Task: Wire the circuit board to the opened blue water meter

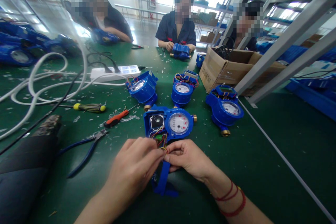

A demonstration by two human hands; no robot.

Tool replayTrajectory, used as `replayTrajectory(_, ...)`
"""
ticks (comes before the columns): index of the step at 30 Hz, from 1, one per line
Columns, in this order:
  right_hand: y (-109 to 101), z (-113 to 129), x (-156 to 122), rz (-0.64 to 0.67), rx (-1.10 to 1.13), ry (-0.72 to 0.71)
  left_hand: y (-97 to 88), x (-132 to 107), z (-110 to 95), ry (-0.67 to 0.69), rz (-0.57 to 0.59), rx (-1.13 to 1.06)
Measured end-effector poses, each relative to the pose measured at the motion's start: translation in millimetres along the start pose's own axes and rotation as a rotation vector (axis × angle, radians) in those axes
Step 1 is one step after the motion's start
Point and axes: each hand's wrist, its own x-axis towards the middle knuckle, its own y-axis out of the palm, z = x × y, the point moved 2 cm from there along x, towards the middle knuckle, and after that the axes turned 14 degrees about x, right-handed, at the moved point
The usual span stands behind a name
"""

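Observation:
A blue water meter (173, 122) with a white dial lies open on the green table in front of me, thin coloured wires (160, 139) trailing from its housing. My left hand (133, 166) and my right hand (187, 157) meet just below it, both pinching those wires between their fingertips. A blue plastic cover (162, 180) lies under my hands. Red strings circle my right wrist.
Three more blue meters (143, 89) (183, 91) (225, 106) stand beyond. Blue-handled pliers (84, 148), an orange screwdriver (117, 118) and a yellow-tipped screwdriver (88, 107) lie left, with white cables (47, 87) and a power strip (115, 72). A cardboard box (225, 68) sits right. Three people sit across the table.

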Motion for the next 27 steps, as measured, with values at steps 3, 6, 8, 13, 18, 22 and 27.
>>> replayTrajectory(3,1.6,0.4,0.0,-0.005,0.006,-0.009,1.2,0.7,-2.2,0.014,-0.004,-0.003)
replayTrajectory(6,1.9,-0.8,0.0,-0.008,0.024,-0.008,4.0,-0.1,-3.7,0.017,-0.008,-0.013)
replayTrajectory(8,1.3,-1.9,0.1,-0.007,0.033,-0.004,6.0,-1.0,-3.7,0.024,-0.004,-0.016)
replayTrajectory(13,-0.9,-3.5,1.0,-0.003,0.048,-0.003,7.2,-1.8,-0.7,0.009,0.012,-0.063)
replayTrajectory(18,-0.3,-3.8,1.1,-0.013,0.048,-0.006,5.1,-1.1,-0.3,0.012,0.009,-0.068)
replayTrajectory(22,0.0,-4.9,2.2,-0.028,0.056,-0.019,4.9,0.0,-3.6,0.042,-0.009,-0.013)
replayTrajectory(27,-0.6,-7.3,4.6,-0.035,0.075,-0.03,7.0,0.1,-6.4,0.044,-0.008,-0.006)
